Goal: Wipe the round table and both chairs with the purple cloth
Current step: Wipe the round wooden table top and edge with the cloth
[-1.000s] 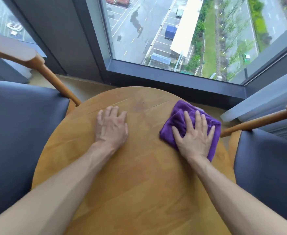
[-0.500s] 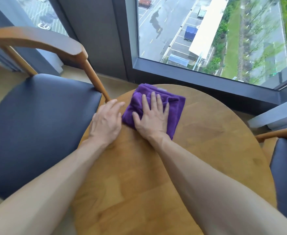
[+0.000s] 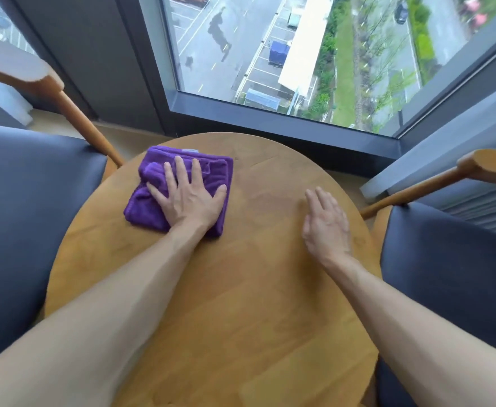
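The folded purple microfibre cloth (image 3: 179, 188) lies at 10 o'clock on the round wooden table (image 3: 241, 289), flattened under the spread-fingered left hand (image 3: 189, 198). Soft, light, probably bunches; press its middle. The right hand (image 3: 326, 223) rests open at 2 o'clock.

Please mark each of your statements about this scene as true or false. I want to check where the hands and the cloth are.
1. The left hand presses flat on the purple cloth. True.
2. The right hand holds a corner of the cloth. False: it is open, apart from the cloth, over the round table.
3. The cloth lies on a chair seat. False: it lies on the table.
4. The left chair and the right chair flank the table. True.
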### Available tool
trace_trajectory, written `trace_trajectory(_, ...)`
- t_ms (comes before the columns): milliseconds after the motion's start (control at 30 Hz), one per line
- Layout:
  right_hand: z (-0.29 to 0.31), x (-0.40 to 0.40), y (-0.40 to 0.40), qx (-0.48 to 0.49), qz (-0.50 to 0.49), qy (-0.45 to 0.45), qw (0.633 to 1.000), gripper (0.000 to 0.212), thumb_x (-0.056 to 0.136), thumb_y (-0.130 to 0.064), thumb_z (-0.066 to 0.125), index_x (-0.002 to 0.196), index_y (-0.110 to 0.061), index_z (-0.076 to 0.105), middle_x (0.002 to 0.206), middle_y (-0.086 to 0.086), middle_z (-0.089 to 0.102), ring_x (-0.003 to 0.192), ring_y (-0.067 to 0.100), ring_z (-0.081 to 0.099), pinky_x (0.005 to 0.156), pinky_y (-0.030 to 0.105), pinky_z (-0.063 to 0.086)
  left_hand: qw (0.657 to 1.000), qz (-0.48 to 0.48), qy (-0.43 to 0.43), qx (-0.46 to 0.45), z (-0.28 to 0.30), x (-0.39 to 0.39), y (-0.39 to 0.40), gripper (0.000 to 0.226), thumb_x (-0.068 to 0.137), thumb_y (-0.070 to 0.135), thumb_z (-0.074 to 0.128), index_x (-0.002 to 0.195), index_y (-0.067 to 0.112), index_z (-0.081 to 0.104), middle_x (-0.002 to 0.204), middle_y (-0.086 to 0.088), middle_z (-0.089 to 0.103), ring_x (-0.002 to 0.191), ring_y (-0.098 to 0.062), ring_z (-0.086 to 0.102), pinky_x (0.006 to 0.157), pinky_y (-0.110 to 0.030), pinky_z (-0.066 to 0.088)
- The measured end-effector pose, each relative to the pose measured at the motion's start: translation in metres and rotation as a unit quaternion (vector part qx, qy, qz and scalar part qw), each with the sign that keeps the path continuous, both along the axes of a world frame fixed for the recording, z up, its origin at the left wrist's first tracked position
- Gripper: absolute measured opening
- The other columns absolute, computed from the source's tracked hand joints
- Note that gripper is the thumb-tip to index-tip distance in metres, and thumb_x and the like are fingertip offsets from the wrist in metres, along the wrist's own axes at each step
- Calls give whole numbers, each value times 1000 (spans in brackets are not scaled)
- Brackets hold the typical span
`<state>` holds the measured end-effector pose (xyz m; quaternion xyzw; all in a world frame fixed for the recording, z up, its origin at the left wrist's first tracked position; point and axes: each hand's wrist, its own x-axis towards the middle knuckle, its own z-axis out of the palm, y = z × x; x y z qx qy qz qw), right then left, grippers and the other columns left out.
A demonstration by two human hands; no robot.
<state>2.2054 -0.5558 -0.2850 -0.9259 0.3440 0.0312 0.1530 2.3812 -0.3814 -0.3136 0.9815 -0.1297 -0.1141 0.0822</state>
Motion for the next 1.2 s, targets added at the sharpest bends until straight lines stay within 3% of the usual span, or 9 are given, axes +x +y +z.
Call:
trace_trajectory(267,0,-39,-2,22,-30,56,998,58,101,-19,41,156,-18,23,164,3,18,151,23,14,123,40,15,976,-216,-15,11,-2,-55,-82,82,90,75,20,159,32,6,168,-4,-4,154,-29,-9,115,-67,-10)
trace_trajectory(500,-7,-8,50,3,-88,61,994,64,94,-18,43,155,-14,22,164,8,14,151,25,12,123,42,12,938,-341,-54,7,-2,-47,34,69,91,69,21,155,41,20,167,8,12,155,-17,4,120,-61,-2)
trace_trajectory(633,-7,-2,63,12,-95,70,993,63,95,-18,42,155,-13,22,164,7,14,151,26,11,122,43,14,956,-280,-88,7,-3,-20,140,68,92,67,27,154,38,31,165,6,24,153,-19,18,119,-63,9)
trace_trajectory(800,-1,1,61,33,-91,84,992,63,97,-17,41,155,-11,20,165,7,11,152,26,9,123,42,13,988,-118,-96,3,-4,-25,221,65,93,63,31,150,33,38,162,2,29,151,-22,22,116,-67,12)
trace_trajectory(933,2,-2,55,53,-78,78,993,61,98,-16,40,156,-11,20,165,6,9,152,25,8,123,41,13,996,29,-87,-20,-2,-68,190,65,92,56,36,150,26,43,161,-5,32,150,-28,25,114,-70,14)
trace_trajectory(1000,3,-5,51,63,-66,70,993,60,98,-15,40,155,-12,22,165,6,11,152,25,9,123,39,13,995,59,-79,-26,-2,-92,159,64,94,52,41,151,24,41,161,-8,30,149,-31,24,112,-72,14)
trace_trajectory(1100,6,-12,41,88,-46,49,994,54,100,-17,41,153,-14,30,163,5,20,151,23,15,122,38,16,997,16,-72,-32,-5,-131,104,65,93,50,44,152,23,39,162,-10,30,149,-34,24,112,-72,13)
trace_trajectory(1200,15,-21,27,123,-54,-2,991,44,103,-24,39,147,-16,41,154,5,38,142,24,34,114,37,27,996,-47,-62,-48,-6,-168,42,68,90,50,46,152,23,40,162,-11,28,150,-35,24,112,-74,10)
